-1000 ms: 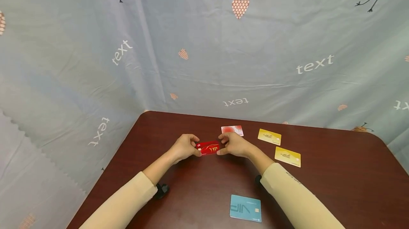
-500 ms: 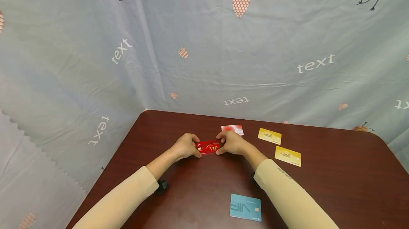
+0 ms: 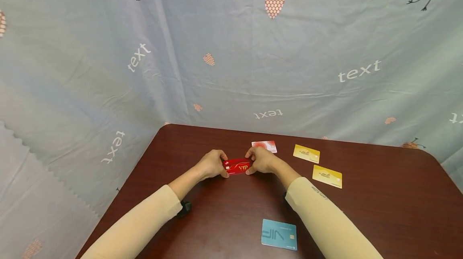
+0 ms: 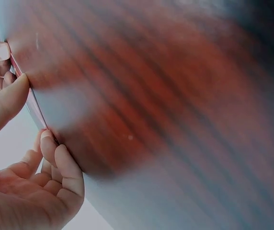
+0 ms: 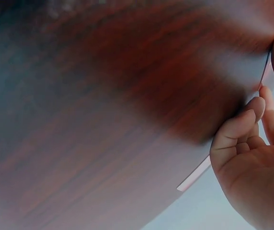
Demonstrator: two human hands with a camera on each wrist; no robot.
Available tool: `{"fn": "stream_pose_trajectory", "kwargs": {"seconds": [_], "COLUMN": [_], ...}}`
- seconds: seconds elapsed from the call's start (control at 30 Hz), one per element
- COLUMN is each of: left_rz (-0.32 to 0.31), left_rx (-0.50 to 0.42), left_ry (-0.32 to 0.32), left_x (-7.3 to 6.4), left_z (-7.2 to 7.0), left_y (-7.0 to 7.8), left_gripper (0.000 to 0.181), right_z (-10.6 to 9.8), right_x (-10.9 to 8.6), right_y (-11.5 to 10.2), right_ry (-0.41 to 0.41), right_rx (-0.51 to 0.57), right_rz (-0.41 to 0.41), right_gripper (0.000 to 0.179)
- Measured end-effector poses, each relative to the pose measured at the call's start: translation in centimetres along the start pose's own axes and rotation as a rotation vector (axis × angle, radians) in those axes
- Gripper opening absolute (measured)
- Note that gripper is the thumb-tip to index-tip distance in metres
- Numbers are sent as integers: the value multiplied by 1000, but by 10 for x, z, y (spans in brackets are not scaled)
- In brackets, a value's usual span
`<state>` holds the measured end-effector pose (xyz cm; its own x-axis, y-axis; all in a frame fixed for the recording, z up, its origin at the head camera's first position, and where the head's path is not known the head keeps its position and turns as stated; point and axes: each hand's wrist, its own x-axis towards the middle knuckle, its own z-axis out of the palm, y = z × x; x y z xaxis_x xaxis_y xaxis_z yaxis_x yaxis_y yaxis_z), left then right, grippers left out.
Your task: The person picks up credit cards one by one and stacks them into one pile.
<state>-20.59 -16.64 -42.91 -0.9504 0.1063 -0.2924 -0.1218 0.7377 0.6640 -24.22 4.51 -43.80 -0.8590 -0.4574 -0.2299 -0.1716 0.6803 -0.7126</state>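
A red card [image 3: 237, 166] with gold VIP lettering and a chip lies at the table's middle, long side facing me. My left hand [image 3: 211, 164] holds its left end between thumb and fingers. At the other end, my right hand [image 3: 263, 160] grips the card the same way, its knuckles close to a white-and-red card [image 3: 265, 145] partly covered behind it. Both wrist views show the red card [image 4: 37, 108] nearly edge-on, low at the tabletop; whether it touches the wood I cannot tell. Fingertips hide its short ends.
Two yellow cards [image 3: 306, 153] [image 3: 327, 176] lie to the right of my right hand. A light-blue VIP card [image 3: 279, 234] is near the front, left of my right sleeve. Behind the dark wooden table [image 3: 231, 215] hangs a patterned grey-blue curtain [image 3: 231, 82].
My right forearm and hand have shifted slightly to the left. Both hands keep their hold on the red card, which stays in nearly the same place.
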Motion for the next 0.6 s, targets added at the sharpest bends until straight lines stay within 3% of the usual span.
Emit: {"fn": "stream_pose_trajectory", "kwargs": {"seconds": [0.4, 0.6], "left_rz": [7, -5], "left_rx": [59, 60], "left_ry": [-36, -48], "left_x": [1, 3], "left_z": [-4, -4], "left_y": [5, 6], "left_gripper": [50, 49], "right_z": [-1, 0], "right_x": [0, 0], "right_y": [-6, -6], "right_ry": [-33, -37], "right_rx": [-39, 2], "right_rz": [34, 32], "right_gripper": [44, 45]}}
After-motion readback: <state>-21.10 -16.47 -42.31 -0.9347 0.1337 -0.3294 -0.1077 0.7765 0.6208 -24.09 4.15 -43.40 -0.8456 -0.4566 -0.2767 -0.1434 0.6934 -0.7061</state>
